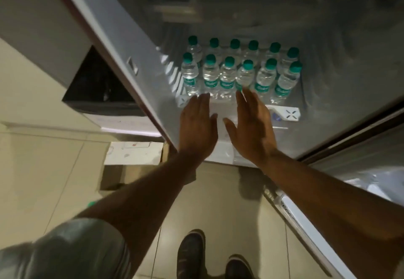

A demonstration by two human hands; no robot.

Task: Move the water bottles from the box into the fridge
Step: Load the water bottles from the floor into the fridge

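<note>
Several clear water bottles (227, 75) with green caps stand upright in two rows on a shelf inside the open fridge (328, 81). My left hand (197, 125) and my right hand (251, 125) reach in side by side, flat, fingers apart, holding nothing. Their fingertips end just in front of the front row of bottles; whether they touch the bottles I cannot tell. A cardboard box (131, 165) sits on the floor at the left, below the fridge, its inside mostly hidden by my left arm.
The fridge's left wall (122, 44) slants down beside my left hand. The open fridge door (349, 191) runs along the right. A dark appliance (98, 88) stands at the left. My shoes (192, 254) are on the tiled floor below.
</note>
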